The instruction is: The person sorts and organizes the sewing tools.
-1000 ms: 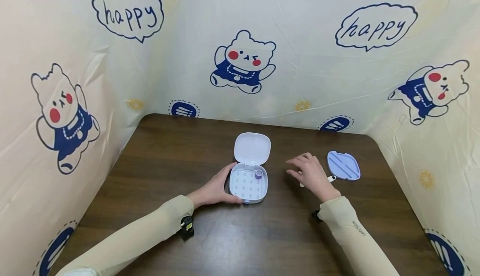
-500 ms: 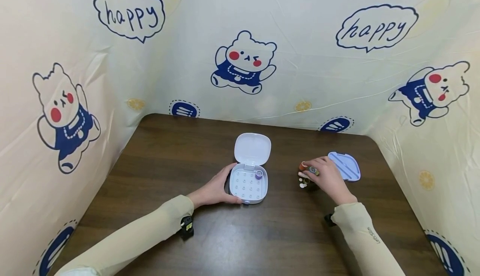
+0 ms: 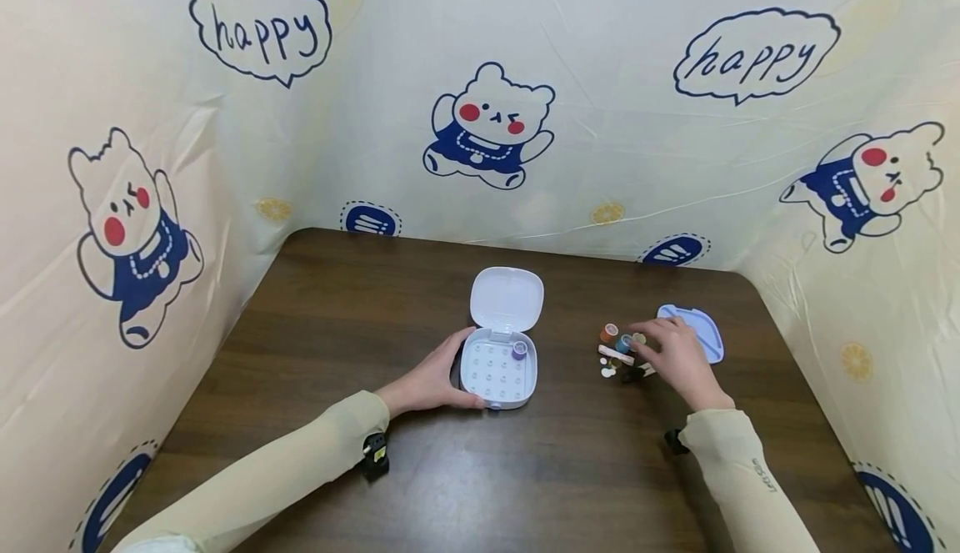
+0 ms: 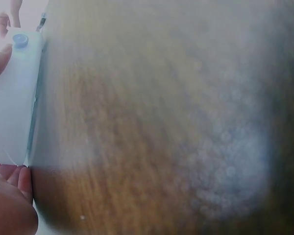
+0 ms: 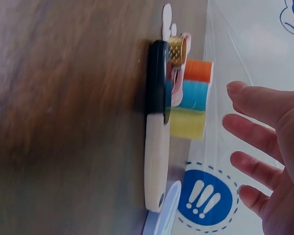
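My left hand [image 3: 433,376] grips the white sewing box [image 3: 497,371] by its left side, thumb at the front latch and fingers toward the back. The lid [image 3: 507,299] stands open; inside, a purple thread spool [image 3: 519,350] sits at the back right among small pegs. To the right, my right hand [image 3: 678,361] hovers with spread, bent fingers close to an orange spool [image 5: 198,71], a blue spool [image 5: 192,95] and a yellow spool [image 5: 187,123]. Beside these lie a gold thimble [image 5: 177,51], a pink folded strip [image 5: 177,87] and a slim tool with black end and cream handle [image 5: 157,161].
A light blue tray-like insert [image 3: 705,332] lies behind the right hand, partly covered by it. Small white pieces [image 3: 608,372] lie left of the spools. A printed cloth [image 3: 600,119] hangs around the back and sides of the brown table [image 3: 375,303].
My right hand has moved to the right, uncovering the spools and small items, and its fingers are now raised beside them. The left hand keeps its hold on the box.
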The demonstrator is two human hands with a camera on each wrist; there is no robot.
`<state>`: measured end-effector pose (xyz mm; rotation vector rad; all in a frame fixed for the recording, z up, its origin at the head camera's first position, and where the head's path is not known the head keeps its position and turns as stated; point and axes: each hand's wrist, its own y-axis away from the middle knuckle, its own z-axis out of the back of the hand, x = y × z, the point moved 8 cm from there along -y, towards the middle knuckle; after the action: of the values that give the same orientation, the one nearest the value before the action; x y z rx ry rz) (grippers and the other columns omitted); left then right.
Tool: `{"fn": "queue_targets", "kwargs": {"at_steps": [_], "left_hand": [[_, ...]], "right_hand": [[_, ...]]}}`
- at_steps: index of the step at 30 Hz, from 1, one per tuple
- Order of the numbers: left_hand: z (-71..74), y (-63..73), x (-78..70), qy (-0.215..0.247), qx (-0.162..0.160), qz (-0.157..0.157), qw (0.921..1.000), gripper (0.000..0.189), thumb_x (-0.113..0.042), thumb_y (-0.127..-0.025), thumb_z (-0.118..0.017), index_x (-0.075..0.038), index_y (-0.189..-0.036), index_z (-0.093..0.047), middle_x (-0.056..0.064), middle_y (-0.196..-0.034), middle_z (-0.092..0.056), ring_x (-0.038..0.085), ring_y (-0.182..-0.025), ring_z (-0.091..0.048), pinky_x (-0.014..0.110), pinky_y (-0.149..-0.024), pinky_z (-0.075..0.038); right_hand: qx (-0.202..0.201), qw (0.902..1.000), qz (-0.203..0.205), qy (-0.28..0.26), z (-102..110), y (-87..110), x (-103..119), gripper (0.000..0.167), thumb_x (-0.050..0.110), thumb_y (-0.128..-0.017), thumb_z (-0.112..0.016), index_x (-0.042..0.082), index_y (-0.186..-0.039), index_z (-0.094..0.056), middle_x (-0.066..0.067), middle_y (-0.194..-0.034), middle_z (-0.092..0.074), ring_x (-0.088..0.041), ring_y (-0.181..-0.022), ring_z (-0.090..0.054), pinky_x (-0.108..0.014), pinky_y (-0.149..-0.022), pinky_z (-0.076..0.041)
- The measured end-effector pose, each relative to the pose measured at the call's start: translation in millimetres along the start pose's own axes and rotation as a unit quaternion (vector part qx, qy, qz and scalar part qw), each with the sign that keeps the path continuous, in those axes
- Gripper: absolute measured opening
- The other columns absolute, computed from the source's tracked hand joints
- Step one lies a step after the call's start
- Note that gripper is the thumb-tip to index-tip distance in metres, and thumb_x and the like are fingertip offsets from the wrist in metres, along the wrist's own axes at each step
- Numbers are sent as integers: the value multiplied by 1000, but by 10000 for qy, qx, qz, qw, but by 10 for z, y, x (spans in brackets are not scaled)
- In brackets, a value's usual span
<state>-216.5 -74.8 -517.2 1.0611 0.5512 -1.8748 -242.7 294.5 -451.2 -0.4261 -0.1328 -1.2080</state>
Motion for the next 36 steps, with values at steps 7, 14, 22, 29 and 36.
{"fn": "queue_targets", "kwargs": {"at_steps": [7,14,22,29,36], "left_hand": [[2,6,-1,7,-3,10,10000,124,-42,-70,-97,-10,-164,-23,12,-163,-34,29,-149,-34,51,-120,-30],[1,2,-18,-2,-4,-17,10000,124,-42,-70,-97,-10,-164,-23,12,-163,-34,28,-149,-35,50,-120,-30],[-6,2,2,-28,14,28,10000,123,-42,-71,-97,-11,-165,-23,11,-164,-34,28,-150,-34,50,-121,-30],[-8,1,-7,25,-2,-28,10000,123,-40,-70,-97,-9,-164,-24,12,-163,-35,28,-149,-34,50,-121,-30],[-9,-5,-4,30,-54,-65,10000,122,-39,-70,-97,-9,-164,-24,12,-163,-36,28,-149,-35,49,-121,-30]], "right_hand": [[-26,9999,-76,124,18,16,-71,26,11,-92,-80,4,-117,-77,-17,-110,-75,-42,-103,-58,-60,-89,-42],[180,9990,-325,245,-44,19,-181,29,15,-93,-80,6,-120,-76,-16,-107,-76,-40,-101,-57,-59,-87,-41],[250,9979,-547,250,-96,20,-272,31,17,-93,-79,3,-120,-75,-15,-103,-74,-38,-94,-55,-53,-80,-40],[164,9981,-530,269,-136,18,-304,30,16,-92,-79,1,-118,-74,-15,-102,-77,-38,-95,-57,-52,-80,-40],[186,9978,-600,189,-146,17,-329,30,18,-94,-78,1,-119,-73,-14,-102,-78,-36,-96,-57,-53,-83,-40]]}}
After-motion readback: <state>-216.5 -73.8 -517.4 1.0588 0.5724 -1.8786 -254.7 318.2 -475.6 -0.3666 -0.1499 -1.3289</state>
